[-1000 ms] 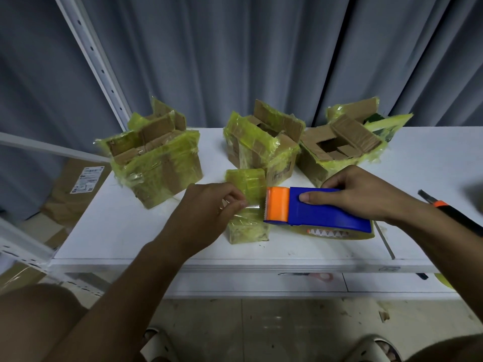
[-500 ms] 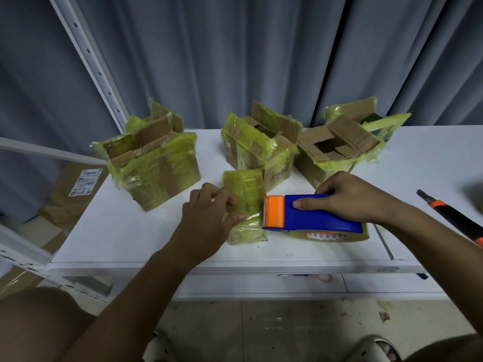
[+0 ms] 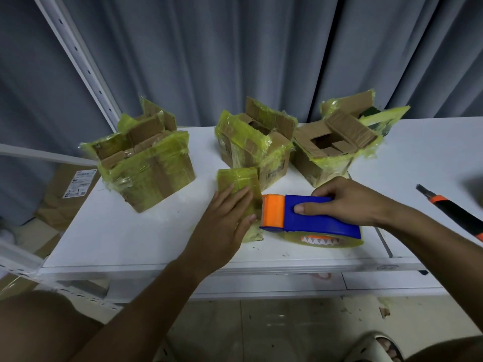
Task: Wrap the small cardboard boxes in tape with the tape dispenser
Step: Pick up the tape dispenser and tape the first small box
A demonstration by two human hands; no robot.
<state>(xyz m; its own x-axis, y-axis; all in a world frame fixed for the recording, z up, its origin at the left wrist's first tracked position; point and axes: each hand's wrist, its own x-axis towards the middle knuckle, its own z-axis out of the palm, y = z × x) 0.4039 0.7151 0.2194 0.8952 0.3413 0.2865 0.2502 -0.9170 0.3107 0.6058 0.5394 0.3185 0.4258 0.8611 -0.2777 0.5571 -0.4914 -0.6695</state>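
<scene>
A small box [image 3: 239,178] wrapped in yellowish tape lies on the white table [image 3: 136,231] near the front. My left hand [image 3: 224,220] lies flat on top of it, fingers straight, pressing down. A blue tape dispenser with an orange head [image 3: 308,218] lies just right of the box, its orange end touching the box. My right hand [image 3: 345,202] grips the dispenser's blue body from above, thumb on its near side. A roll of clear tape [image 3: 332,240] shows beneath the dispenser.
Three larger taped cardboard boxes with open flaps stand behind: one at the left [image 3: 146,163], one in the middle [image 3: 258,142], one at the right [image 3: 337,145]. A black and orange utility knife [image 3: 449,207] lies at the right. A metal shelf upright [image 3: 78,61] rises at the left.
My left hand went from pinching the tape end at the box's side to lying flat on the box's top. The dispenser has stayed against the box's right side.
</scene>
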